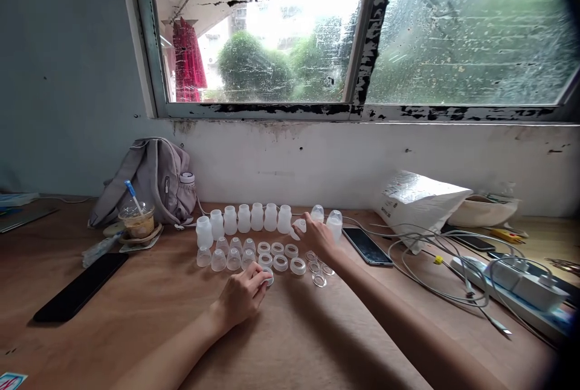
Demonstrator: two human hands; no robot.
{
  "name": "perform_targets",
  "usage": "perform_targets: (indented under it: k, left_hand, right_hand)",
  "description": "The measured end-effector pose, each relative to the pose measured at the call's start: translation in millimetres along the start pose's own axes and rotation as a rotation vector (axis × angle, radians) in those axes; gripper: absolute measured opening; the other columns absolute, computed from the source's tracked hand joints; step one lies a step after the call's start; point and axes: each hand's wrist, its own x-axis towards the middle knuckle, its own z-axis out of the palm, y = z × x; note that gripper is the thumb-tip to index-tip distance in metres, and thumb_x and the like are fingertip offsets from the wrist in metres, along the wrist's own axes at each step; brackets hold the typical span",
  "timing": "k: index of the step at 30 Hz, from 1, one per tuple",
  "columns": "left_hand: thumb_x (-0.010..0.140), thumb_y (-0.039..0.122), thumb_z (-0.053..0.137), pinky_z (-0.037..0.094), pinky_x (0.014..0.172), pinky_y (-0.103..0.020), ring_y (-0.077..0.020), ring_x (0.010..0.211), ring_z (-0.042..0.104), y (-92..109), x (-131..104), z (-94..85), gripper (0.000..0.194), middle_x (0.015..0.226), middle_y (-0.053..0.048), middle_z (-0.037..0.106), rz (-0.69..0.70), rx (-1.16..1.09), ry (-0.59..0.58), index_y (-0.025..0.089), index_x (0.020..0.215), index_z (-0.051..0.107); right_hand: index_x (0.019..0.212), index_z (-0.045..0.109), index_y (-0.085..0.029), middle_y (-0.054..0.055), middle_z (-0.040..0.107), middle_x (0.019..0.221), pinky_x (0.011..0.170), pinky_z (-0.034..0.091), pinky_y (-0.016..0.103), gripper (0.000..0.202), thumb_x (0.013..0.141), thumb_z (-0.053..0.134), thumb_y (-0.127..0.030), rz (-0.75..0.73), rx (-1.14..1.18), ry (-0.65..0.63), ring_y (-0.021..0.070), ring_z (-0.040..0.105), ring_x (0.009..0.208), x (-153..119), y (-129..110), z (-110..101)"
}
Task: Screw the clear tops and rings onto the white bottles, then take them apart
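arrangement on the bench [281, 335], as i see it remotely through the head camera; all places are given from the row of white bottles [257, 217]. the bottles stand upright and side by side, probably so that each can be taken without disturbing its neighbour. in front of the row's left part, the translucent domes [234, 259] rest with their wide ends down, a stance i judge to be the steadiest for them. in front of its right part, the white rings [298, 271] lie flat, grouped by kind; beyond these, off the right end, lie thin clear discs [319, 281]. two dome-topped bottles [335, 225] stand past that end, apart from the open ones, perhaps to keep the two sorts distinct. my left hand [241, 295], in front of the row, has its fingers pinched on a pale ring [270, 281] low over the bench, presumably for control. my right hand [319, 238] reaches to the row's right end, its fingers about a translucent piece [299, 224]; whether they grip it i cannot tell.
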Motion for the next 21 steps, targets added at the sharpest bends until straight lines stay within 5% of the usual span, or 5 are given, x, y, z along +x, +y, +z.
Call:
perform_targets:
  k: [5, 8, 13, 21]
  left_hand:
    - [0.083, 0.027, 0.044, 0.044, 0.083, -0.034, -0.0202, 0.097, 0.051, 7, 1, -8.6, 0.032, 0.103, -0.009, 0.051, -0.017, 0.047, 0.191, 0.022, 0.114, 0.043]
    - [0.077, 0.04, 0.053, 0.038, 0.091, -0.041, -0.0257, 0.109, 0.044, 12, 1, -14.6, 0.051, 0.117, -0.012, 0.046, -0.011, 0.051, 0.268, 0.022, 0.12, 0.033]
    - [0.073, 0.047, 0.055, 0.045, 0.082, -0.034, -0.0219, 0.097, 0.055, 20, -1, -13.0, 0.056, 0.109, -0.008, 0.056, 0.05, -0.116, 0.121, 0.022, 0.119, 0.035]
    - [0.073, 0.043, 0.056, 0.046, 0.081, -0.032, -0.0213, 0.093, 0.056, 34, -1, -10.2, 0.051, 0.107, -0.005, 0.058, -0.044, -0.339, -0.095, 0.022, 0.117, 0.043]
  right_hand:
    - [0.099, 0.048, -0.017, 0.003, 0.057, 0.056, 0.046, 0.031, 0.024, 0.037, 0.081, 0.041, -0.049, -0.091, 0.148, 0.164, 0.0182, 0.055, 0.05, -43, -20, -30]
    - [0.091, 0.048, -0.018, -0.003, 0.05, 0.048, 0.043, 0.032, 0.021, 0.033, 0.082, 0.039, -0.048, -0.155, 0.376, 0.096, 0.0126, 0.048, 0.041, -77, -29, -43]
    - [0.083, 0.044, -0.02, -0.003, 0.05, 0.053, 0.044, 0.033, 0.021, 0.022, 0.085, 0.034, -0.039, -0.185, 0.632, -0.063, 0.0115, 0.045, 0.044, -111, -35, -34]
    - [0.066, 0.043, -0.019, -0.003, 0.045, 0.054, 0.046, 0.032, 0.022, 0.029, 0.085, 0.035, -0.04, -0.161, 0.723, -0.079, 0.0104, 0.042, 0.047, -112, -23, -21]
